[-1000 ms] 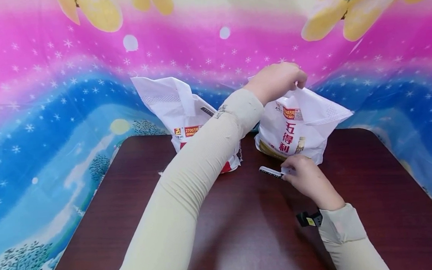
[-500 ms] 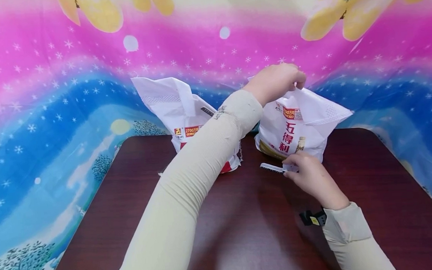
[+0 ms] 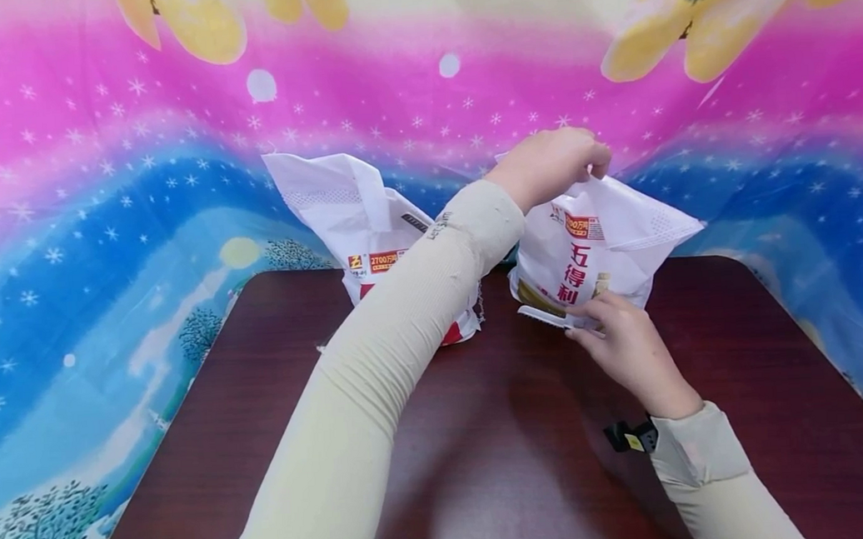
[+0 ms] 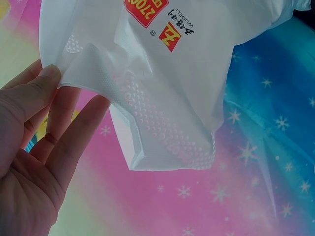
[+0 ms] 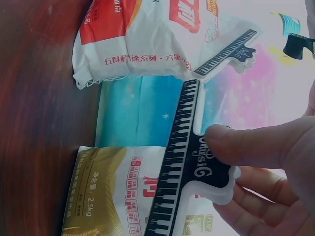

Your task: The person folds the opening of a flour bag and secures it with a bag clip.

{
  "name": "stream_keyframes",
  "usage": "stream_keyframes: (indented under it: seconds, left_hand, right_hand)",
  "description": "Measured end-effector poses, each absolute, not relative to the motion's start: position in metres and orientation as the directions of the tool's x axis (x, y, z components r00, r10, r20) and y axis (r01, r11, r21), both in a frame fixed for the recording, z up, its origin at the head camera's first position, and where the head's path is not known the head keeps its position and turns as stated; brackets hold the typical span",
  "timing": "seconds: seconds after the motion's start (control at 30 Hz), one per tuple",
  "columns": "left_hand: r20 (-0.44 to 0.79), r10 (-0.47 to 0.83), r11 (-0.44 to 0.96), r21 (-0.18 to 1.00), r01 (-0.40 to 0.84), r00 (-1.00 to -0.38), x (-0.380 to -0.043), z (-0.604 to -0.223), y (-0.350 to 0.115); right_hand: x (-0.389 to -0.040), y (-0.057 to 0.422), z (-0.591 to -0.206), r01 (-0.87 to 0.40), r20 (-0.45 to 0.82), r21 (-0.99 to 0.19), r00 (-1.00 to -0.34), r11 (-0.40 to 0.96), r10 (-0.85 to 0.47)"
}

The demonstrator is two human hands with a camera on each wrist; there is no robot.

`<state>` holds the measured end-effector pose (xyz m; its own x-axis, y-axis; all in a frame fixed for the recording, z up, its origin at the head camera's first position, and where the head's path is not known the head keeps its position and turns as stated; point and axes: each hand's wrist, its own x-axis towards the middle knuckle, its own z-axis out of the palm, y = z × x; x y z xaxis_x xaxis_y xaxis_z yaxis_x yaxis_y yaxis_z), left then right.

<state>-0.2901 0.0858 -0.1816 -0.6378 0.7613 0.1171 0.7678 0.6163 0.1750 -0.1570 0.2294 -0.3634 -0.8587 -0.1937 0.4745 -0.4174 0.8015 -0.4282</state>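
Observation:
In the head view my left hand [image 3: 550, 161] reaches across to the right-hand white flour bag [image 3: 601, 220]. The left wrist view shows the thumb and fingers pinching the bag's top edge [image 4: 86, 86], with an open-looking corner hanging beside them. My right hand [image 3: 628, 352] holds a clip [image 5: 179, 147] printed with black-and-white piano keys, its black grip plate between thumb and fingers. The clip's long bar lies in front of the bag's lower part in the head view. A matching piano-key clip [image 5: 229, 54] sits across the folded top of the other flour bag [image 5: 123, 49].
Both bags stand at the far edge of a dark brown table [image 3: 475, 467], with a gap between them. My left sleeve [image 3: 364, 374] covers part of the left bag. A patterned cloth [image 3: 168, 154] hangs right behind the table.
My right hand has moved up a little toward the bag, and the clip now overlaps its lower front. The left hand stays at the bag's top.

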Motion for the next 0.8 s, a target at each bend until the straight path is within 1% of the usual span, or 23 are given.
stream_keyframes:
  seconds: [0.4,0.6,0.8]
  left_hand:
    - [0.117,0.757,0.616,0.201,0.761,-0.643,-0.291,-0.184,0.085]
    - [0.106,0.758,0.619,0.194,0.761,-0.644,-0.292,-0.184,0.087]
    - [0.107,0.756,0.616,0.217,0.757,-0.645,-0.293,-0.184,0.086]
  right_hand:
    - [-0.154,0.233,-0.361,-0.452,0.603,-0.383,-0.783,0.805,-0.152]
    - [-0.152,0.235,-0.357,-0.469,0.670,-0.350,-0.730,0.811,-0.134]
    - [-0.151,0.235,-0.352,-0.489,0.703,-0.344,-0.700,0.802,-0.125]
